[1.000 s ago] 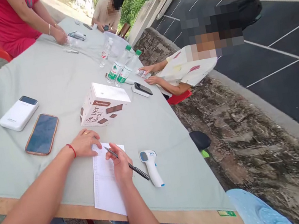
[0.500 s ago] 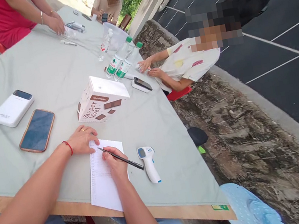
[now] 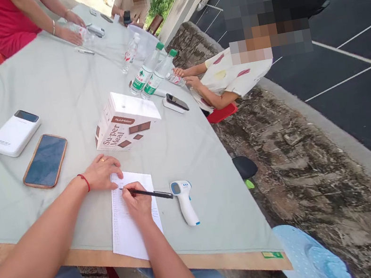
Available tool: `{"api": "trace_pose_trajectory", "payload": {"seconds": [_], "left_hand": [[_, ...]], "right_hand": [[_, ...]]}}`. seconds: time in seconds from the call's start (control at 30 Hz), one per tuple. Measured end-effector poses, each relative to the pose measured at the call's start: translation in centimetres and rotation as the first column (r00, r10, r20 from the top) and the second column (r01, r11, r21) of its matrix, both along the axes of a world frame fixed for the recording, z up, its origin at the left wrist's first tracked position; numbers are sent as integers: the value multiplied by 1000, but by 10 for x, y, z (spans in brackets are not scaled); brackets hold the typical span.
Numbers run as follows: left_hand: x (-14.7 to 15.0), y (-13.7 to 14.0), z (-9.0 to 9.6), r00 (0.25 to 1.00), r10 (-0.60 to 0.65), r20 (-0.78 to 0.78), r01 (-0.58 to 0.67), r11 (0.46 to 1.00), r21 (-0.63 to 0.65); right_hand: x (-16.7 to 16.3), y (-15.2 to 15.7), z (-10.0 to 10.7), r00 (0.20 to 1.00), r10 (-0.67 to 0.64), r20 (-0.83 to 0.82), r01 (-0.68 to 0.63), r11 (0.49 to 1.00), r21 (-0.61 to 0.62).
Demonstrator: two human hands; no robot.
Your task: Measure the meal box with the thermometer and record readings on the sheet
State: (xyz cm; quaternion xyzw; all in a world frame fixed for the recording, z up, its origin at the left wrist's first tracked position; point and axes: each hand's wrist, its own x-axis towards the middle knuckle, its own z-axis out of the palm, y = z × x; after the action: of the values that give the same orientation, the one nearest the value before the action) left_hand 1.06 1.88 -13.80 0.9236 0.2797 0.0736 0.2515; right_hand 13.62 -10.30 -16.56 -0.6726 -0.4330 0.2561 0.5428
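My right hand [image 3: 138, 202] is closed around a black pen [image 3: 155, 193], its tip at the upper part of a white printed sheet [image 3: 130, 237]. The sheet lies near the table's front edge, partly covered by that hand. My left hand [image 3: 101, 174] rests on the cloth with fingers spread, its fingertips touching the sheet's upper left corner. Just beyond it stands a white and brown "Su·per Meal" box [image 3: 127, 123]. Right of the sheet lies a white infrared thermometer [image 3: 186, 203]. A phone in a brown case [image 3: 46, 161] and a white power bank [image 3: 14, 134] lie to the left.
A pale cloth covers the table [image 3: 64, 83]. Water bottles [image 3: 156, 74], a clear plastic tub [image 3: 147, 42] and a dark device on a white base [image 3: 175, 103] stand farther back. Several people sit around the table. A blue hat [image 3: 310, 256] is below the right corner.
My right hand has shifted slightly left and up, and the pen has swung flatter. My left hand stays put. The people across have moved their hands, one now holding a bottle.
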Motion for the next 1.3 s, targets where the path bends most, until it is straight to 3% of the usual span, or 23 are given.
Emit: {"api": "trace_pose_trajectory", "payload": {"seconds": [0.87,1.3], "left_hand": [[1,0,-3,1000,-8,18,8,1000,12],[1,0,-3,1000,-6,21,6,1000,14]], "right_hand": [[0,0,-1,999,34,5,-34,999,-33],[1,0,-3,1000,-16,4,16,1000,-12]]}}
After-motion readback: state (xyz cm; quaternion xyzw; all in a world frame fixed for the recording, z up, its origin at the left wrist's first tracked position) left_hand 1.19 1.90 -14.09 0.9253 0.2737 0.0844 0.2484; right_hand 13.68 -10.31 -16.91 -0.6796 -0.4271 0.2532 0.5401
